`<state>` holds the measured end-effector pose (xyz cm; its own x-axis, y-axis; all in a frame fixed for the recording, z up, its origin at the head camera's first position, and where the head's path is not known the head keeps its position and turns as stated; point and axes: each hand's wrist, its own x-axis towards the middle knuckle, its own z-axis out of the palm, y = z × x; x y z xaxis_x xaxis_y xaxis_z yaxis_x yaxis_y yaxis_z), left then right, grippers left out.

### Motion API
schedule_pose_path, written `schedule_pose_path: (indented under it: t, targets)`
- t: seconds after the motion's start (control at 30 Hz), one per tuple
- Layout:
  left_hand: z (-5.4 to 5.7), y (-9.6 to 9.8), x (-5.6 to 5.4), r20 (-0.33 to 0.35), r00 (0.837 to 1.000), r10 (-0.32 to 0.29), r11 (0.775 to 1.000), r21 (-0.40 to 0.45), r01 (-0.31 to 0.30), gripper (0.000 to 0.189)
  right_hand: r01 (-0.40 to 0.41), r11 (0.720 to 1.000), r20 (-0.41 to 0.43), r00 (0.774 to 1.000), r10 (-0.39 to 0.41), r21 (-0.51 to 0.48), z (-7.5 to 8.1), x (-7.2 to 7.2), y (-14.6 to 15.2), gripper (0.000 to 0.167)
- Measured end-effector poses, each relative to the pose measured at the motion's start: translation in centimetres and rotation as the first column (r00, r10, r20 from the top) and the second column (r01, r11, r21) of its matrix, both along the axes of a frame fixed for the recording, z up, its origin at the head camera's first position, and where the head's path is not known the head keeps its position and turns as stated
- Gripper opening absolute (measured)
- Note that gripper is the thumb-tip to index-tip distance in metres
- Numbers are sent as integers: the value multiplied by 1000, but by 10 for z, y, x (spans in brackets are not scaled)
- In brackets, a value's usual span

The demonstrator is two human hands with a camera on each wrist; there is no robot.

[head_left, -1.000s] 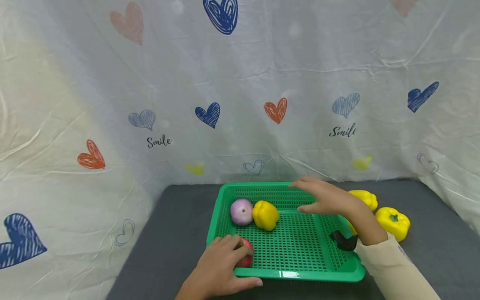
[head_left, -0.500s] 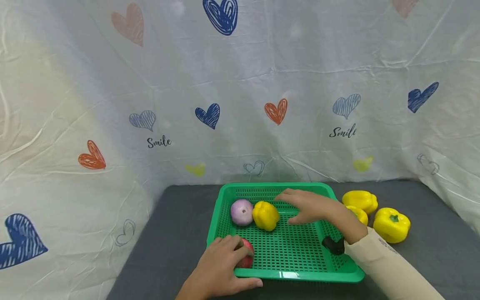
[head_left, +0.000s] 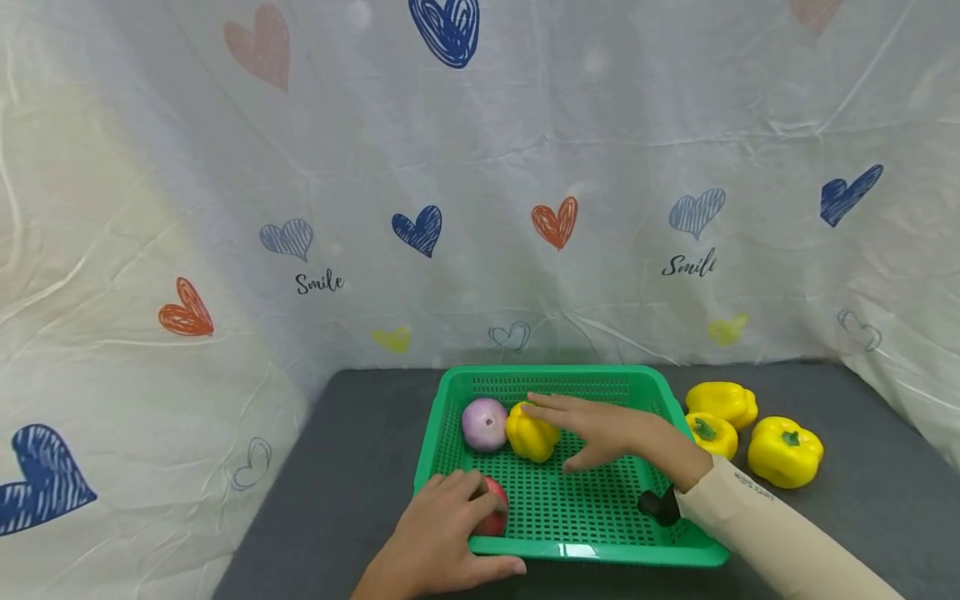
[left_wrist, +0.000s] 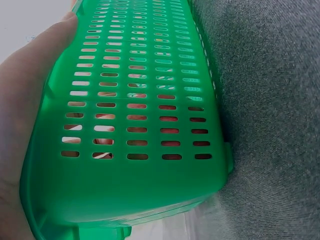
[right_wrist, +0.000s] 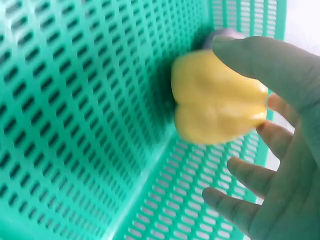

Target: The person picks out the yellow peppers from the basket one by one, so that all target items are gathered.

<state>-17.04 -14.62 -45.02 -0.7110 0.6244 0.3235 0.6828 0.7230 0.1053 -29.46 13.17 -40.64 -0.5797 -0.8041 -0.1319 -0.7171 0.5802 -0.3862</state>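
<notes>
A green plastic basket (head_left: 585,552) holds a yellow bell pepper (head_left: 531,435), a purple onion (head_left: 483,423) touching its left side, and a red round item (head_left: 492,510) partly covered by fingers. My left hand (head_left: 442,529) grips the basket's front-left rim, fingers inside and thumb outside; in the left wrist view the hand (left_wrist: 25,100) lies along the rim. Over the basket, my right hand (head_left: 600,425) reaches to the pepper with fingers spread. In the right wrist view, the hand (right_wrist: 280,145) has thumb and fingers around the pepper (right_wrist: 215,97) without visibly closing on it.
To the right of the basket, three more yellow bell peppers stand on the dark grey cloth: one at the back (head_left: 723,403), one by the rim (head_left: 711,435), one farther right (head_left: 785,452). A white curtain (head_left: 480,292) printed with hearts hangs behind.
My right hand has moved left and slightly down, from the basket's right side to the pepper inside. The left hand keeps its place on the rim.
</notes>
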Motion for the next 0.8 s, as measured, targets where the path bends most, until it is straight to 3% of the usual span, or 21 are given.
schedule_pose_path:
  t: [0.23, 0.5, 0.6, 0.8]
  targets:
    - [0, 0, 0, -25, 1000, 5, 1000, 17, -4, 58, -56, 998, -98, 994, 52, -34, -3, 0, -4, 68]
    - [0, 1, -1, 3, 1000, 0, 1000, 19, 0, 58, -88, 991, -149, 986, 73, -97, -3, 3, -10, 36]
    - [0, 0, 0, 4, 1000, -2, 1000, 29, 2, 58, -106, 988, -182, 980, 84, -111, -4, 2, -12, 35]
    - [0, 0, 0, 7, 1000, 1, 1000, 29, -2, 58, -117, 990, -303, 949, 89, -77, -4, 3, -10, 51]
